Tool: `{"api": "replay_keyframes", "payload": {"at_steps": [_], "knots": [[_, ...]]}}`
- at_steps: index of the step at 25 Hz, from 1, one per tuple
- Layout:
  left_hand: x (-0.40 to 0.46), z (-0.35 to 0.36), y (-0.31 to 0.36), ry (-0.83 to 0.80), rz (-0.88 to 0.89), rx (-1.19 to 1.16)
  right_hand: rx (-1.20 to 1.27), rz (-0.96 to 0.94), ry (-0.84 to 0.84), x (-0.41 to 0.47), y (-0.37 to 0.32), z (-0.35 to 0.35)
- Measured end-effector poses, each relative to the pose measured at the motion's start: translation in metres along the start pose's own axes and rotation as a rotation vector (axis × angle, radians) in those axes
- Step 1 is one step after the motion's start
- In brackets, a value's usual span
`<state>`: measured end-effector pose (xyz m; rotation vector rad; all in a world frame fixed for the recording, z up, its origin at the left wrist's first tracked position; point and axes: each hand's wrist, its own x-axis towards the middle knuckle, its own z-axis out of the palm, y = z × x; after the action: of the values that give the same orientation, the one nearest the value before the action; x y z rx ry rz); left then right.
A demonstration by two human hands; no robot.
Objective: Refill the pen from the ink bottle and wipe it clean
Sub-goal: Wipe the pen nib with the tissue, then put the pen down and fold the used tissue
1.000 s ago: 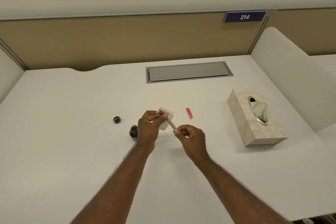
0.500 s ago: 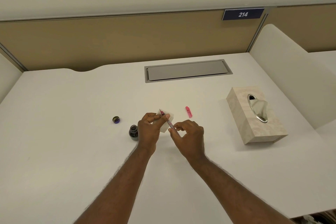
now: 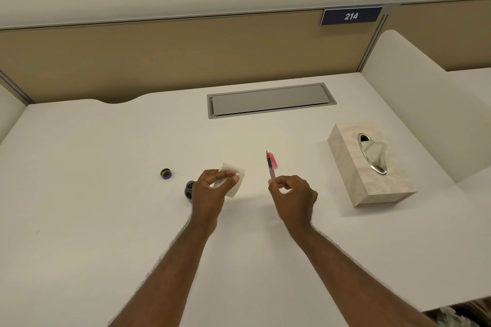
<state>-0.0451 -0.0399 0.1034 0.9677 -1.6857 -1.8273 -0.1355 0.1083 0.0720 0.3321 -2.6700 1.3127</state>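
Observation:
My right hand (image 3: 293, 198) pinches the back end of a slim clear-pink pen (image 3: 271, 175); its dark nib points away from me. The pen's front part overlaps a pink pen cap (image 3: 274, 163) that lies on the white desk (image 3: 106, 220); I cannot tell if they touch. My left hand (image 3: 210, 194) pinches a folded white tissue (image 3: 233, 183) between thumb and fingers, well left of the pen. The small dark ink bottle (image 3: 189, 190) stands open just left of my left hand and is partly hidden by it. Its round lid (image 3: 166, 173) lies further left.
A beige tissue box (image 3: 353, 167) with a metal-rimmed slot stands at the right. A grey cable hatch (image 3: 271, 100) is set into the desk at the back. Tan partition panels close the back, and a white divider (image 3: 414, 103) rises on the right.
The hands have parted. My right hand has drawn the pen out of the tissue and carried it right, over to the pink cap. My left hand keeps the tissue.

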Motion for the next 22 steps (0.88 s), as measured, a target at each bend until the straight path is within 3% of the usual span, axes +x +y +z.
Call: {"api": "replay_keyframes", "payload": {"at_steps": [6, 12, 22], "knots": [[-0.008, -0.016, -0.009, 0.01, 0.004, 0.018, -0.191, 0.139, -0.063, 0.0, 0.041, 0.008], [-0.02, -0.021, -0.015, -0.018, -0.019, -0.083, -0.331, 0.047, -0.177, 0.001, 0.056, 0.018], [-0.024, -0.028, -0.019, -0.014, -0.029, -0.159, -0.537, -0.08, -0.195, -0.001, 0.062, 0.024]]}}
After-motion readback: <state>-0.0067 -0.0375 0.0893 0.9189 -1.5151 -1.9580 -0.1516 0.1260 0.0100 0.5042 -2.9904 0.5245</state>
